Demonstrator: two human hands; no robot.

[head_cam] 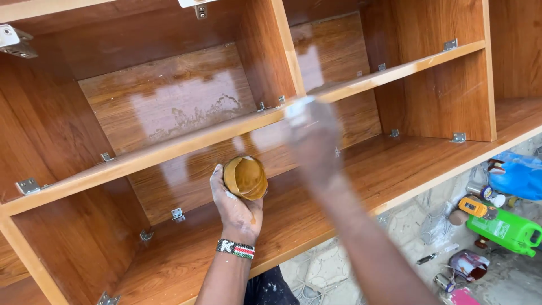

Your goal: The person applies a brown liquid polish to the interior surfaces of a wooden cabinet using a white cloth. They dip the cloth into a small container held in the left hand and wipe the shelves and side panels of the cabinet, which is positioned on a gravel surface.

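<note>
Varnish work: the left hand (234, 206) grips an open tin (245, 178) near the lower shelf's front edge; the right hand (310, 135) presses a cloth (299, 107) to the upper shelf edge (169, 149). Tilting risks drips.

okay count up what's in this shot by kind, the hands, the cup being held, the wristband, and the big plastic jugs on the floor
Hands: 2, left hand and right hand
Cups of brown liquid: 1, small cup held in the left hand
Beaded wristbands: 1, wristband
Plastic jugs on the floor: 2, green jug and blue jug
Total: 6
</note>
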